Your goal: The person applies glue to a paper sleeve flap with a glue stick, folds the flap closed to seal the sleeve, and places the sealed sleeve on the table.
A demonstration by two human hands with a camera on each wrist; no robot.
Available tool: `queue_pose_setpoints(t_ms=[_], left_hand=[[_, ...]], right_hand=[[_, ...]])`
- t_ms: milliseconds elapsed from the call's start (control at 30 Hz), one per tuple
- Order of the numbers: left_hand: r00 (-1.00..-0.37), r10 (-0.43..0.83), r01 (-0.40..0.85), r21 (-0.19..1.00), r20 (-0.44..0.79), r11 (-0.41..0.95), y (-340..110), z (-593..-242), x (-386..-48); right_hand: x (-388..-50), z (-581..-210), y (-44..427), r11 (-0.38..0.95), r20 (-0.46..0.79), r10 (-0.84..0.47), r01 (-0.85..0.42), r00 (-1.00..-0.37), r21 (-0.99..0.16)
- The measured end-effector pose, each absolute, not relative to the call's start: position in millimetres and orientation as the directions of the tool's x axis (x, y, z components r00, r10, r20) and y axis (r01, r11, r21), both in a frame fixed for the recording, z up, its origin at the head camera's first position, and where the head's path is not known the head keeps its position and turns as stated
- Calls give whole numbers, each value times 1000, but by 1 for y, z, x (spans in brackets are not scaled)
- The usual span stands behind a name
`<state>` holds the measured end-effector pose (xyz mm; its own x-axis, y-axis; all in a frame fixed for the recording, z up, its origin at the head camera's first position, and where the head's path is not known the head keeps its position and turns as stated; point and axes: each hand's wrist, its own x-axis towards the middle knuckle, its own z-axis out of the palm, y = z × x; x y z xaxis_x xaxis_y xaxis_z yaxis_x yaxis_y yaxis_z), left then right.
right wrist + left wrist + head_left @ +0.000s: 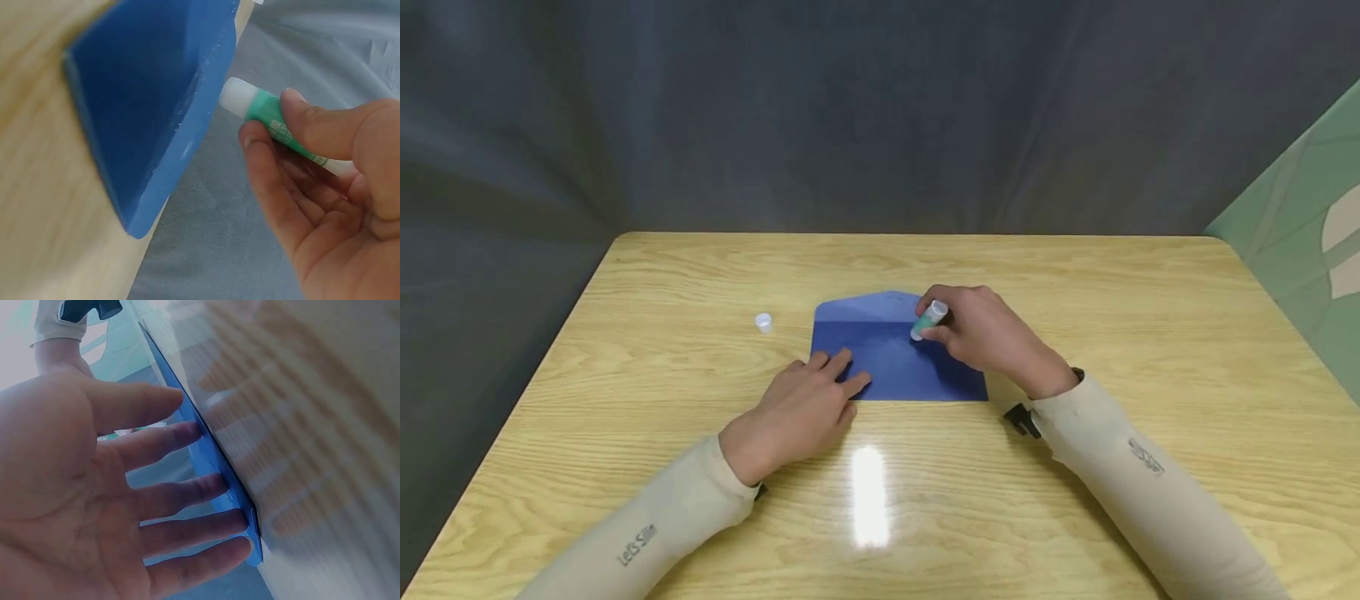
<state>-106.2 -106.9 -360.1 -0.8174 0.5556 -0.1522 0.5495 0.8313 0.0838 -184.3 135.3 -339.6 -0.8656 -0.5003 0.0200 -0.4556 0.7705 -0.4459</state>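
Note:
A blue envelope [917, 377] lies on the table with its lighter flap [861, 308] folded open on the far side. My left hand [805, 408] rests spread on its near left part; in the left wrist view the straight fingertips [234, 522] touch it. Between thumb and fingers, my right hand [996, 337] pinches a green and white glue stick [929, 320], tilted over the envelope near the flap's fold. The right wrist view shows the white end of the glue stick [269, 117] facing the flap, whose surface bears small pale marks.
A small white cap [763, 323] stands on the wooden table [625, 375], left of the envelope. Dark cloth [880, 117] hangs behind the table's far edge, and a green patterned surface [1300, 217] lies beyond the right edge.

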Motion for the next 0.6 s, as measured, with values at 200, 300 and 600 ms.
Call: queue_pose_setpoints(t_ms=[200, 300, 600], left_hand=[[-827, 534, 523, 104, -178, 846, -106, -360, -105], [-824, 538, 525, 118, -177, 843, -106, -359, -104], [-827, 526, 518, 96, -197, 850, -104, -359, -103]], right_hand=[[-177, -343, 143, 762, 38, -504, -465, -863, -450], [-174, -343, 147, 764, 55, -495, -465, -867, -448], [-166, -348, 151, 715, 175, -562, -581, -808, -389]])
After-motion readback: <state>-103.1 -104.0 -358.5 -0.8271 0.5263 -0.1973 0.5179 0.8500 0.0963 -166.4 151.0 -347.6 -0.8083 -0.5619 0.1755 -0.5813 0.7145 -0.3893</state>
